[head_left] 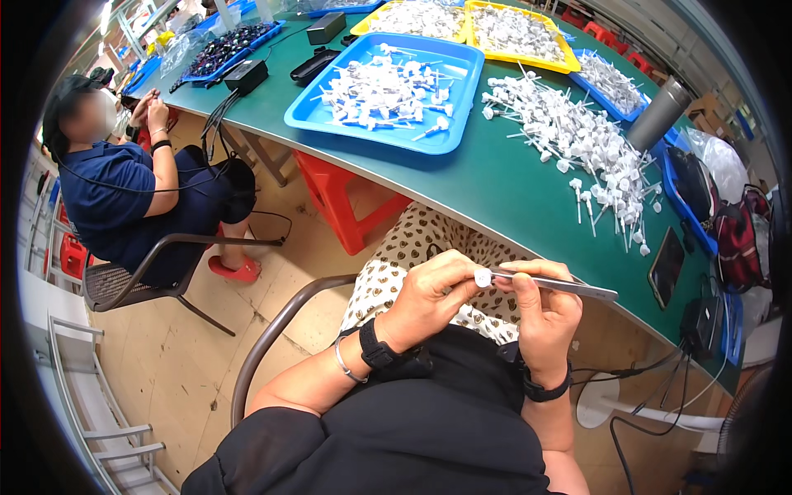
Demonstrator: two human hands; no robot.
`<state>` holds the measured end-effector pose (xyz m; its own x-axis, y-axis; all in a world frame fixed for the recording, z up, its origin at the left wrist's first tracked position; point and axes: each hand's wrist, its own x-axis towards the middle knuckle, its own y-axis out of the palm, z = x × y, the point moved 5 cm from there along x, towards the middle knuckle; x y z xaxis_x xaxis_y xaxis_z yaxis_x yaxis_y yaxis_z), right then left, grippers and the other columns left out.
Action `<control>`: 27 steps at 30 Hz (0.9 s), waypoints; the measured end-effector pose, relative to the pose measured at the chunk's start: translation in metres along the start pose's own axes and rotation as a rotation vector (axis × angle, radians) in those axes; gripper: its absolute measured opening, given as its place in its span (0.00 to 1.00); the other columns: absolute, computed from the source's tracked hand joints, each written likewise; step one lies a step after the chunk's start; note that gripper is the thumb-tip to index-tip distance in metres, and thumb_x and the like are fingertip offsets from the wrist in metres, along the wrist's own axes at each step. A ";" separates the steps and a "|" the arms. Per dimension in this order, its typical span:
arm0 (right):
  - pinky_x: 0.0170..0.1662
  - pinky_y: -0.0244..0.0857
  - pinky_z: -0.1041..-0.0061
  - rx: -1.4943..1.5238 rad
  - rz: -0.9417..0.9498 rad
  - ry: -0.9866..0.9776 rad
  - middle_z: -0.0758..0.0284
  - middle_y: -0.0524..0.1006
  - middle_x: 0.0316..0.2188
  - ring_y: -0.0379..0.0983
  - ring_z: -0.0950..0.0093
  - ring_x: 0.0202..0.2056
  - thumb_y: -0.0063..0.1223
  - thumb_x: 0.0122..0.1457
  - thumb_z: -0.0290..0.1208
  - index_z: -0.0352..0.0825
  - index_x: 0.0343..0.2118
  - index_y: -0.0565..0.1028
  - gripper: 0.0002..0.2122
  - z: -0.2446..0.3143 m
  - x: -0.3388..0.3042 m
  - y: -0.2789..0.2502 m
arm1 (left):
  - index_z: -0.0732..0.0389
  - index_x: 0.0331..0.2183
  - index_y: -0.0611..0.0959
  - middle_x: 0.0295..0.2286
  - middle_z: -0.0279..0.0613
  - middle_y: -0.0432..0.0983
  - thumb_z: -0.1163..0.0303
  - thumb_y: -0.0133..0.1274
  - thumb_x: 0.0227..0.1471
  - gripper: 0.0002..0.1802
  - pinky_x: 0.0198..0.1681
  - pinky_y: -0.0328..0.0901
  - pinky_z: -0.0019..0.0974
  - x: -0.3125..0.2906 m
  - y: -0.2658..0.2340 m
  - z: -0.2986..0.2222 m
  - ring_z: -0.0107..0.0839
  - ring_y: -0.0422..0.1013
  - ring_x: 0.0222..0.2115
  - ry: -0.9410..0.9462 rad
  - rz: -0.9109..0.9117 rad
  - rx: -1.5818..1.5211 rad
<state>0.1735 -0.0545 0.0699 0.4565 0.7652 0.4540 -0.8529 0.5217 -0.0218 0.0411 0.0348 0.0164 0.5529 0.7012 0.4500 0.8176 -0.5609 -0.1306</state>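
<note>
We pinch the small white plastic cap (483,278) in our left hand (429,297), our right hand (540,318) gripping thin metal tweezers (561,285); it looks light, stiff, slippery, best held by its rim.

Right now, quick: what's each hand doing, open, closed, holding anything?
Left hand: closed, pinching a small white plastic piece.
Right hand: closed around metal tweezers, tips at that piece.
</note>
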 end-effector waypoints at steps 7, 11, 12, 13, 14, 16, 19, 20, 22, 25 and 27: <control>0.36 0.72 0.79 -0.132 0.082 -0.081 0.62 0.82 0.34 0.78 0.76 0.32 0.59 0.61 0.19 0.27 0.38 0.79 0.04 0.000 -0.002 0.003 | 0.64 0.39 0.85 0.31 0.42 0.79 0.79 0.61 0.54 0.09 0.33 0.70 0.34 -0.001 -0.001 -0.002 0.35 0.76 0.30 0.012 0.004 -0.002; 0.36 0.72 0.78 -0.166 0.107 -0.110 0.61 0.82 0.34 0.78 0.74 0.32 0.59 0.61 0.19 0.28 0.38 0.78 0.04 -0.001 -0.001 0.005 | 0.64 0.39 0.85 0.31 0.43 0.80 0.78 0.61 0.54 0.08 0.33 0.70 0.34 -0.001 -0.002 -0.002 0.35 0.77 0.30 -0.016 0.008 0.006; 0.35 0.72 0.78 -0.173 0.111 -0.117 0.61 0.82 0.34 0.78 0.74 0.32 0.59 0.61 0.19 0.28 0.38 0.78 0.04 -0.002 -0.001 0.004 | 0.64 0.39 0.86 0.31 0.43 0.80 0.78 0.61 0.54 0.08 0.33 0.70 0.34 -0.001 -0.002 -0.002 0.35 0.77 0.30 -0.020 0.006 -0.001; 0.35 0.72 0.77 -0.178 0.116 -0.115 0.61 0.82 0.34 0.78 0.74 0.31 0.59 0.61 0.19 0.28 0.38 0.78 0.04 -0.002 -0.001 0.004 | 0.64 0.39 0.86 0.31 0.43 0.80 0.78 0.61 0.54 0.08 0.33 0.70 0.34 -0.001 -0.002 -0.002 0.35 0.77 0.30 -0.023 0.005 -0.008; 0.35 0.72 0.77 -0.183 0.121 -0.114 0.61 0.82 0.34 0.78 0.74 0.31 0.59 0.61 0.19 0.28 0.38 0.78 0.04 -0.002 -0.001 0.004 | 0.64 0.39 0.86 0.31 0.43 0.80 0.78 0.61 0.54 0.08 0.33 0.70 0.34 -0.001 -0.001 -0.002 0.35 0.77 0.30 -0.028 0.009 -0.011; 0.35 0.72 0.77 -0.184 0.119 -0.104 0.62 0.82 0.33 0.78 0.74 0.31 0.58 0.62 0.19 0.28 0.38 0.78 0.03 -0.003 -0.001 0.003 | 0.64 0.39 0.86 0.31 0.43 0.80 0.77 0.61 0.54 0.08 0.33 0.70 0.34 -0.002 -0.002 0.000 0.35 0.77 0.30 -0.036 0.016 -0.015; 0.36 0.73 0.78 -0.151 0.094 -0.058 0.62 0.81 0.33 0.80 0.75 0.31 0.56 0.63 0.20 0.26 0.38 0.78 0.03 -0.003 -0.002 0.003 | 0.64 0.39 0.86 0.31 0.43 0.80 0.77 0.61 0.55 0.08 0.33 0.71 0.34 -0.002 -0.001 0.000 0.34 0.77 0.30 -0.044 0.030 -0.019; 0.36 0.74 0.78 -0.124 0.084 -0.031 0.63 0.81 0.33 0.80 0.75 0.32 0.56 0.64 0.20 0.26 0.38 0.78 0.03 -0.002 -0.001 0.004 | 0.64 0.39 0.86 0.31 0.42 0.80 0.77 0.61 0.55 0.08 0.33 0.71 0.33 -0.002 -0.001 0.001 0.34 0.77 0.30 -0.048 0.032 -0.026; 0.37 0.74 0.78 -0.078 0.073 0.014 0.63 0.81 0.33 0.81 0.75 0.33 0.55 0.65 0.19 0.24 0.38 0.78 0.04 -0.003 0.000 0.004 | 0.64 0.39 0.86 0.31 0.42 0.79 0.78 0.61 0.55 0.07 0.32 0.71 0.33 -0.002 -0.001 0.002 0.33 0.77 0.30 -0.060 0.033 -0.036; 0.38 0.75 0.78 -0.057 0.074 0.044 0.63 0.81 0.34 0.81 0.75 0.34 0.54 0.65 0.19 0.23 0.38 0.78 0.04 -0.006 0.000 0.003 | 0.64 0.38 0.86 0.30 0.41 0.79 0.78 0.60 0.56 0.07 0.32 0.71 0.32 -0.002 -0.001 0.000 0.31 0.77 0.29 -0.096 0.032 -0.070; 0.39 0.75 0.78 -0.075 0.082 0.046 0.63 0.80 0.34 0.81 0.75 0.34 0.55 0.65 0.19 0.23 0.38 0.78 0.04 -0.007 0.000 0.003 | 0.64 0.38 0.86 0.30 0.41 0.79 0.78 0.60 0.56 0.07 0.31 0.71 0.31 -0.001 -0.001 -0.001 0.31 0.77 0.29 -0.071 0.031 -0.051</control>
<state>0.1730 -0.0506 0.0640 0.3986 0.8218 0.4071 -0.8672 0.4822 -0.1244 0.0399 0.0343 0.0167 0.5891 0.7120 0.3821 0.7918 -0.6030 -0.0971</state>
